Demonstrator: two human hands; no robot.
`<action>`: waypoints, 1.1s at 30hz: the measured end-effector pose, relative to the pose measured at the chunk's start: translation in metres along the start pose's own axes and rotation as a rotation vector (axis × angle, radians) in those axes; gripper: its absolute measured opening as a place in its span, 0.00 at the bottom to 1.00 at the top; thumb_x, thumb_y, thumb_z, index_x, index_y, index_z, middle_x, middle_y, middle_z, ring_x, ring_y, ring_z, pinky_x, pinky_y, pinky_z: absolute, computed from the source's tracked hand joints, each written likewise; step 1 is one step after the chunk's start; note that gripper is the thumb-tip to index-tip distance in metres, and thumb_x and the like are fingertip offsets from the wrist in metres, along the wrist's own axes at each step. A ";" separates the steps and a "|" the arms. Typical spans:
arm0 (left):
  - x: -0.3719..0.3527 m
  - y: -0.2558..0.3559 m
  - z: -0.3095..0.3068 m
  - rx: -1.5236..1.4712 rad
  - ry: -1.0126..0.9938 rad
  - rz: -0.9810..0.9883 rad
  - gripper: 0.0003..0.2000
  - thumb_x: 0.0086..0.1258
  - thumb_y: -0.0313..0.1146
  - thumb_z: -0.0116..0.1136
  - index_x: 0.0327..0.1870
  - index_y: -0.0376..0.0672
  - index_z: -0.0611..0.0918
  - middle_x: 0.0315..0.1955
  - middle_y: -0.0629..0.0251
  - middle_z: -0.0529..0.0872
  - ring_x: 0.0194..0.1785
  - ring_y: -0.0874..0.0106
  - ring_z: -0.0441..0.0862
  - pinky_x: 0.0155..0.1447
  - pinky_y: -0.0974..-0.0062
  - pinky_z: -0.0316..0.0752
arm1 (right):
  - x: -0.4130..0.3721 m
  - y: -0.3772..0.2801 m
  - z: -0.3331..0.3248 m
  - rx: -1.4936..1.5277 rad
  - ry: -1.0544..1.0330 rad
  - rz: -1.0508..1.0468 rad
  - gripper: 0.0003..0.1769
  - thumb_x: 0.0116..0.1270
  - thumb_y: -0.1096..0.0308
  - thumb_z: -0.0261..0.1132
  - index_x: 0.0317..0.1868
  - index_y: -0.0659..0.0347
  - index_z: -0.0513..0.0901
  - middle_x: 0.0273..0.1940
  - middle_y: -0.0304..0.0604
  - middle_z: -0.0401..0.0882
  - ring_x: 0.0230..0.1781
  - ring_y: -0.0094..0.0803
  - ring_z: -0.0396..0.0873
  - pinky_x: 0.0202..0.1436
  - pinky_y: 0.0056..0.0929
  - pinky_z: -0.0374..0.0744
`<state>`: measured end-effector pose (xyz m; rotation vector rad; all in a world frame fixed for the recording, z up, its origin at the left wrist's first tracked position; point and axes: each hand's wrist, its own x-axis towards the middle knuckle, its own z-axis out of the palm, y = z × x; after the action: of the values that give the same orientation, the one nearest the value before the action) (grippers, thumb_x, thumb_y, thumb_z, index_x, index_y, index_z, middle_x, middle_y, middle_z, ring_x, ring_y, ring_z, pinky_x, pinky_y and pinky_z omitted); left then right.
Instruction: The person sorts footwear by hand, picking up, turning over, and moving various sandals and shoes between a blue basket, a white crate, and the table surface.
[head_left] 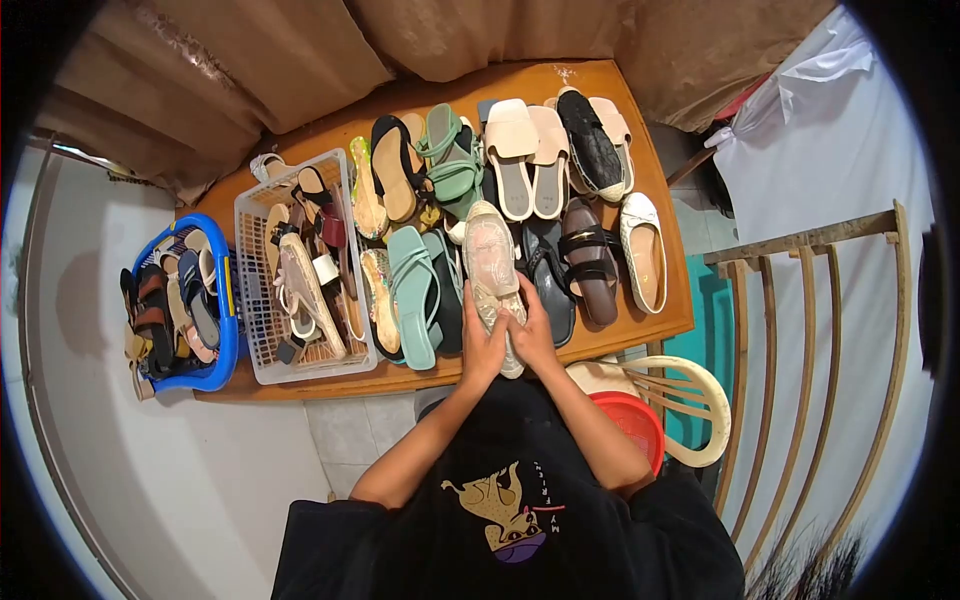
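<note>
Both my hands hold a pale, shiny shoe [489, 250] upright over the front of the wooden table [652, 335]. My left hand [487, 347] wraps round its lower left side, and my right hand [533, 330] grips its lower right side. Behind and beside it lie rows of footwear: a light green sandal [413, 300] to the left, a black sandal [546, 285] and a dark brown sandal [597, 290] to the right, and a white flat shoe [642, 245] near the right edge.
A clear plastic basket [262, 345] and a blue basket [228, 300], both full of shoes, stand on the left. A cream plastic chair [715, 400] and a red basin [635, 425] are at the right front, beside a wooden rack [808, 330].
</note>
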<state>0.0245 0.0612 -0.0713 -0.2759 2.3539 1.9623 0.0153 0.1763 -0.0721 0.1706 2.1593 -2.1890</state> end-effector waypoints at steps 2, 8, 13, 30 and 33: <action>0.006 0.000 0.004 -0.015 0.023 0.014 0.39 0.78 0.35 0.58 0.83 0.29 0.53 0.75 0.34 0.67 0.77 0.45 0.68 0.79 0.57 0.63 | 0.005 0.009 -0.003 -0.170 0.037 -0.061 0.38 0.69 0.74 0.65 0.78 0.64 0.65 0.67 0.64 0.76 0.70 0.54 0.75 0.75 0.45 0.70; 0.014 -0.002 0.012 0.093 0.097 0.134 0.34 0.80 0.31 0.53 0.83 0.34 0.55 0.78 0.35 0.62 0.81 0.46 0.62 0.82 0.58 0.57 | 0.018 0.001 -0.007 -0.277 -0.003 -0.073 0.39 0.69 0.71 0.66 0.78 0.66 0.64 0.69 0.66 0.74 0.71 0.61 0.71 0.76 0.49 0.68; 0.020 0.004 0.014 0.240 0.056 0.208 0.31 0.81 0.27 0.46 0.84 0.36 0.58 0.82 0.36 0.53 0.85 0.44 0.52 0.85 0.57 0.49 | 0.017 0.017 -0.010 -0.312 -0.016 -0.087 0.39 0.70 0.69 0.66 0.79 0.67 0.63 0.73 0.64 0.70 0.73 0.60 0.69 0.77 0.48 0.66; 0.022 -0.002 0.008 0.220 -0.102 0.157 0.32 0.81 0.26 0.43 0.86 0.48 0.56 0.84 0.39 0.46 0.85 0.39 0.51 0.82 0.55 0.58 | 0.016 0.014 -0.012 -0.317 -0.027 -0.056 0.36 0.74 0.73 0.62 0.80 0.66 0.62 0.69 0.65 0.75 0.69 0.60 0.76 0.71 0.47 0.74; 0.022 -0.005 0.007 0.240 -0.111 0.189 0.32 0.81 0.28 0.45 0.86 0.49 0.58 0.85 0.42 0.47 0.85 0.39 0.51 0.83 0.54 0.56 | 0.015 0.015 -0.014 -0.332 -0.009 -0.034 0.36 0.74 0.74 0.61 0.80 0.64 0.61 0.68 0.65 0.76 0.69 0.58 0.77 0.71 0.45 0.74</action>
<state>0.0035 0.0651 -0.0812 0.0696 2.5895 1.6876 0.0032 0.1901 -0.0889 0.1057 2.4939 -1.8042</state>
